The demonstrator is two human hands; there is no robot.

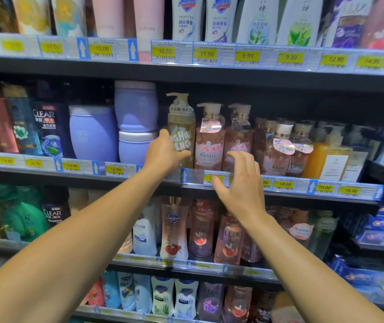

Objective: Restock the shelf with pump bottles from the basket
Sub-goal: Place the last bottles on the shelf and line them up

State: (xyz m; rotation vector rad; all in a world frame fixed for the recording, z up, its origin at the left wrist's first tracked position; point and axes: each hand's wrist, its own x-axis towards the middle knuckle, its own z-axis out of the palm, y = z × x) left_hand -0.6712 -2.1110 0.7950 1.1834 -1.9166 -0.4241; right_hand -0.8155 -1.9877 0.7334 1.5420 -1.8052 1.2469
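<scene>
The left hand (165, 152) is wrapping its fingers and thumb around the lower body of a tall clear bottle of golden liquid with a cream pump top (181, 129), which is standing upright at the front edge of the dark middle shelf (279, 197). Just right of it, a pink translucent pump bottle with a flowered label (208, 141) is standing touching or almost touching it, with more pink bottles further right. Two stacked lavender plastic tubs (136, 122) are sitting to the left. The right hand (240, 183) is hovering nearer, fingers spread and loosely bent, gripping nothing, in front of the pink bottles and the yellow price tags. The basket is not showing in this view.

To seat the golden bottle well, it seems best to be sliding it back while keeping it vertical, label facing forward, and steadying the pink neighbour with the free hand so the row is not toppling.
</scene>
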